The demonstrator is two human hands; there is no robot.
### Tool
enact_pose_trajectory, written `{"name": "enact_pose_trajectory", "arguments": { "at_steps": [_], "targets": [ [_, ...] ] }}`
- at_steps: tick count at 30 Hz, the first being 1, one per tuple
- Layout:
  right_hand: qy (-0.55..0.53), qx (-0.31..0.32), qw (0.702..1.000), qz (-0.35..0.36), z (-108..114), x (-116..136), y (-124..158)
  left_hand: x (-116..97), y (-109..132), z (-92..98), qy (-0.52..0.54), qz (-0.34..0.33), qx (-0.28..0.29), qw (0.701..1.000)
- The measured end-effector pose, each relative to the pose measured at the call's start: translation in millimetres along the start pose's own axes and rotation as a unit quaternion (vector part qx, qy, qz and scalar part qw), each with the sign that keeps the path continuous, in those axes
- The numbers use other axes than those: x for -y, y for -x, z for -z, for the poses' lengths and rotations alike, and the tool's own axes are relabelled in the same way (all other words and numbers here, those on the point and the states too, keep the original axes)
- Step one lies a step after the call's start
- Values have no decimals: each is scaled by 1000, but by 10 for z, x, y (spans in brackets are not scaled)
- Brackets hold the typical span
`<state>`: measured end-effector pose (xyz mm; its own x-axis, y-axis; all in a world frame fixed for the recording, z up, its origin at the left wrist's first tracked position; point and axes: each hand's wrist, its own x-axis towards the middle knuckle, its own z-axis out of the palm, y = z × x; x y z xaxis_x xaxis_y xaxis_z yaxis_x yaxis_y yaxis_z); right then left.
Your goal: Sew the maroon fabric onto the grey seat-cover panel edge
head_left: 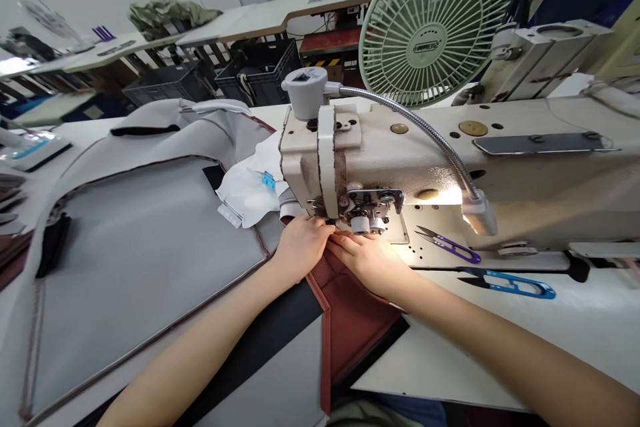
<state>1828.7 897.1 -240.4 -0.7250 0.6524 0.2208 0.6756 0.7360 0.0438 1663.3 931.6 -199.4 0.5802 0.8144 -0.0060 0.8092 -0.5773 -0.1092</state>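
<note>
A large sewn cover, dark red leather-like (355, 320) on one face and grey-backed (150, 227) on the other, lies under the head of a sewing machine (303, 160). Close to the presser foot, my left hand (304, 248) has its fingers curled down on the cover's edge. My right hand (369, 263) lies on the red material just right of it, fingers stretched out and pressing flat. The needle area is mostly hidden by my fingers and the machine. Behind my left hand rests a white fabric piece (247, 190) bearing a blue clip (269, 180).
Purple thread snips (453, 249) lie on the machine bed, with blue thread snips (523, 284) nearer me. A lit gooseneck lamp (479, 212) hangs over the bed. Behind the machine stands a green fan (430, 47). Dark crates (260, 70) sit further back.
</note>
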Motion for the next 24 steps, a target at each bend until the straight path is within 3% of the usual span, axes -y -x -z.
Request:
{"name": "enact_pose_trajectory", "arguments": {
  "at_steps": [8,14,20,24],
  "targets": [
    [11,6,999,-34,14,32,-56,92,-82,-25,0,-39,-17,999],
    [21,-30,999,-26,-16,88,-47,218,-101,-6,-9,-67,16,998],
    [-1,-101,995,25,-26,92,41,178,84,161,-56,-87,9,995],
    [52,-87,993,67,-64,122,51,56,175,302,-113,-61,7,992]
  ]
}}
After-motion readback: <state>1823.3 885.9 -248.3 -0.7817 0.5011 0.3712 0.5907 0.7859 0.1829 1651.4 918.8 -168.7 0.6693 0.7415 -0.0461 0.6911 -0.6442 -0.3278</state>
